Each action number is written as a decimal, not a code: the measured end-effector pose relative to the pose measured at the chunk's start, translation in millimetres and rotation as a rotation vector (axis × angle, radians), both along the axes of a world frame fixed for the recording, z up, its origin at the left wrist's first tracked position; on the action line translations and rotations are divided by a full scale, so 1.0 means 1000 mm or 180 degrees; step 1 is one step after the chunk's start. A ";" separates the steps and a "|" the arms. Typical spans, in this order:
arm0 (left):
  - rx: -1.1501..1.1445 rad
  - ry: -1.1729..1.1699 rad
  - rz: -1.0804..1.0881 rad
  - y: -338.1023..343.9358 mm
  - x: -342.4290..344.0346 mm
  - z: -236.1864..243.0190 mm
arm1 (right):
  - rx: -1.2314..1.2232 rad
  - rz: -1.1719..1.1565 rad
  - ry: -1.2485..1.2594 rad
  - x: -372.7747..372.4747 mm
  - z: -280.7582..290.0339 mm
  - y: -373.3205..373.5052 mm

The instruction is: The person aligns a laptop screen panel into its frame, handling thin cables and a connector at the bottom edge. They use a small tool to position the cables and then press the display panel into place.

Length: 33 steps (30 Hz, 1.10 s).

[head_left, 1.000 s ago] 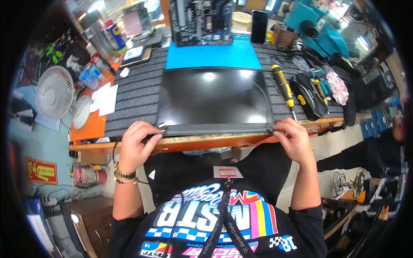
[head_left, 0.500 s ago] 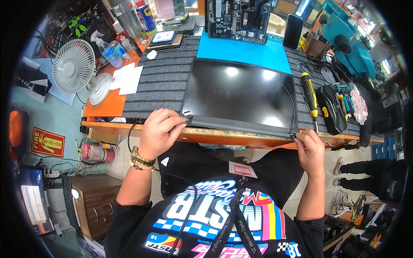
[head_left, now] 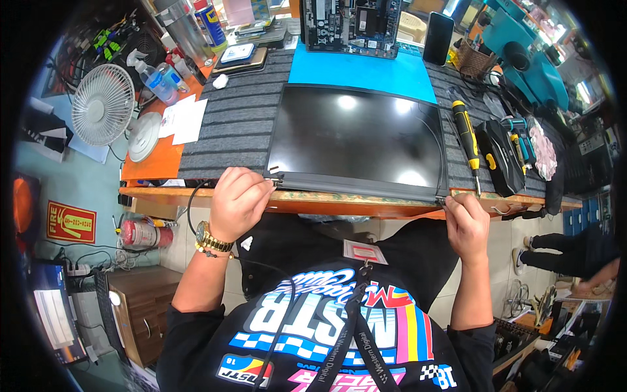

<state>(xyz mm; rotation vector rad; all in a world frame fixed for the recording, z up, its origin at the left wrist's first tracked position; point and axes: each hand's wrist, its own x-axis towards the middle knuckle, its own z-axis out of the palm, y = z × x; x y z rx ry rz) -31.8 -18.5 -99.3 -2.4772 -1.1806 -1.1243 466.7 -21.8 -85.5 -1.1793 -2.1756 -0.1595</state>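
A black laptop screen (head_left: 356,134) lies face up at the table's front edge, its lower strip toward me. At its near left corner, my left hand (head_left: 240,201) pinches a small metal hinge (head_left: 276,180) between thumb and fingers. My right hand (head_left: 468,222) is closed on the other hinge (head_left: 440,199) at the near right corner; its fingertips partly hide that piece. A thin black cable (head_left: 445,157) runs along the screen's right side.
Right of the screen lie a yellow-black screwdriver (head_left: 466,134) and a black pouch (head_left: 500,160). Behind it, an opened laptop base (head_left: 351,26) stands near a blue mat (head_left: 362,75). A white fan (head_left: 103,104) is at left. Another person's hand (head_left: 599,277) shows far right.
The whole view has shifted slightly. Both hands keep their places at the hinges. At the far right, the other person has moved and a hand now shows.
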 end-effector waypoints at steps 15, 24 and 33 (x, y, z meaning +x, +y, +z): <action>-0.0166 -0.0055 0.0002 0.002 -0.004 0.005 | -0.0643 0.0142 0.0293 0.006 0.015 0.010; -0.0131 -0.0065 0.0059 0.003 -0.007 0.007 | -0.0605 0.0118 0.0265 0.007 0.013 0.011; -0.0815 -0.0676 -0.0031 0.057 -0.029 0.067 | -0.1422 -0.0552 0.1411 0.000 0.017 0.029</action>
